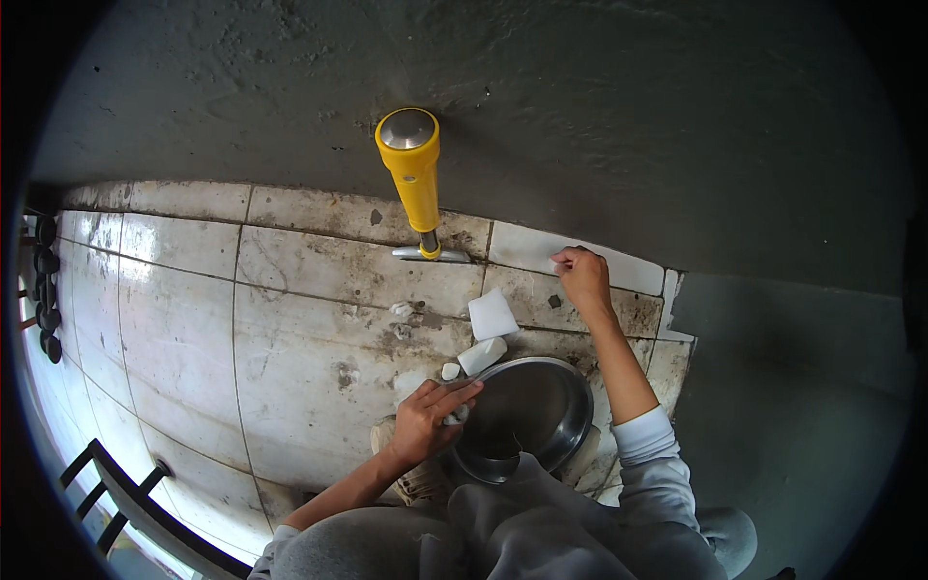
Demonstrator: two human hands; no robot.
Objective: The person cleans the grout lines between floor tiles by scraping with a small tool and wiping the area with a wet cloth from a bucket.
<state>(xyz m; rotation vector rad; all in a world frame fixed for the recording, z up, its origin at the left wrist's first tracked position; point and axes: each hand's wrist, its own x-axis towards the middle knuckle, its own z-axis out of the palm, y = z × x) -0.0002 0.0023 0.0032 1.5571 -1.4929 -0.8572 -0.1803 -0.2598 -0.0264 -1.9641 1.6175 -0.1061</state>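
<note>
Reaching to the wall's foot, the right hand (583, 275) has its curled fingertips at the clean white strip (530, 246), at the base of the grey wall (657, 126); its fingers are closed in, and whether they pinch anything I cannot tell. Low in front of the body, the left hand (422, 425) closes round a pale wad (455, 416), partly hidden by the fingers, beside the rim of the bowl (584, 406). The step in hand looks like close fingertip work on the strip, perhaps wiping or pressing; the next move there seems to call for steady, light contact along its face, with the wad kept clear of the bowl's edge. Counted, there are two hands, one clean strip, one wad and one metal bowl. Between the bowl and the strip lie one white square (493, 314), one white block (482, 356) just below it, and one small chunk (450, 371) beside the block. One yellow-handled tool (416, 184) stands upright, its metal foot on the tiles (319, 338) near the strip's left end. At least two crumpled scraps (402, 309) lie left of the square.
</note>
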